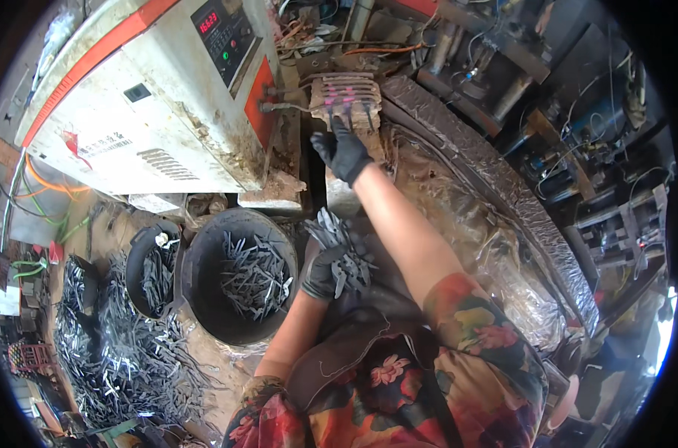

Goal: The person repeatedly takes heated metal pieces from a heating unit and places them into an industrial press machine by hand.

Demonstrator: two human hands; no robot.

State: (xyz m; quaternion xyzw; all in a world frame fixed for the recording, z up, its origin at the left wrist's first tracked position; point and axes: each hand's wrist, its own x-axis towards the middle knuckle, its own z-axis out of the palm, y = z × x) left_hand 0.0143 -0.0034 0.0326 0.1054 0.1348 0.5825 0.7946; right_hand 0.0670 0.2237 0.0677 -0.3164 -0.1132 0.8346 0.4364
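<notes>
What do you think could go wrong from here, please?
The gloved right hand is close to the slotted block, which shows a pink glow; if that is heat, fingers could get burned. The left hand holds an uneven bunch of metal strips beside the black bucket, so some might slip out.

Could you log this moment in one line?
left hand: holding dark strips | right hand: at ridged block, pink-glowing pieces | nearby: black bucket containing strips, white-and-red machine
</notes>
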